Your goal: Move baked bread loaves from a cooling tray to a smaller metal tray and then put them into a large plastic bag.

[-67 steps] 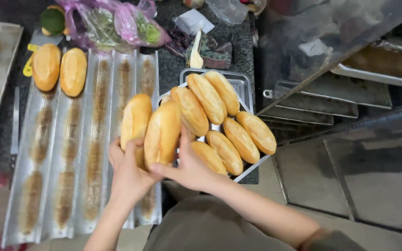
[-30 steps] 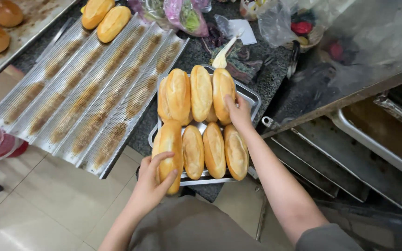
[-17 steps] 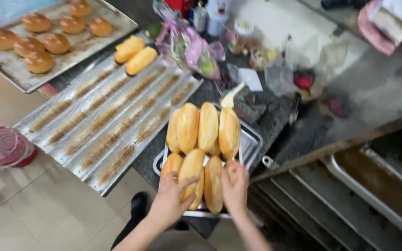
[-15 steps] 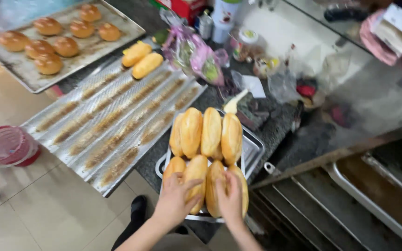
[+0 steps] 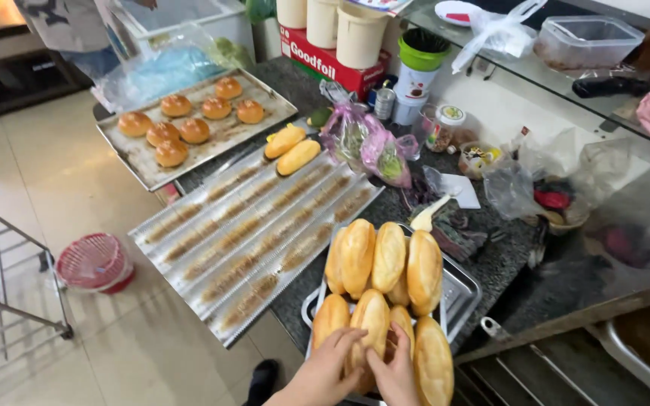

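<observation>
Several golden baguette loaves (image 5: 387, 259) lie piled on a small metal tray (image 5: 463, 289) at the near edge of a dark stone counter. My left hand (image 5: 330, 367) rests on the front loaves, fingers curled over one loaf (image 5: 371, 316). My right hand (image 5: 396, 372) touches the same loaf from its right side, next to another loaf (image 5: 432, 363). Both hands press on the bread at the bottom of the view. I cannot tell whether either hand grips a loaf.
A long corrugated baking tray (image 5: 250, 233) holds two loaves (image 5: 291, 148) at its far end. A flat tray (image 5: 144, 162) carries several round buns (image 5: 189, 124). Plastic bags (image 5: 366, 143), tubs and jars crowd the back. A red basket (image 5: 92, 262) and a wire rack (image 5: 5, 293) stand on the floor.
The view has pulled back and up. Both hands moved from the tray's far loaves to the front loaves, now side by side on one loaf.
</observation>
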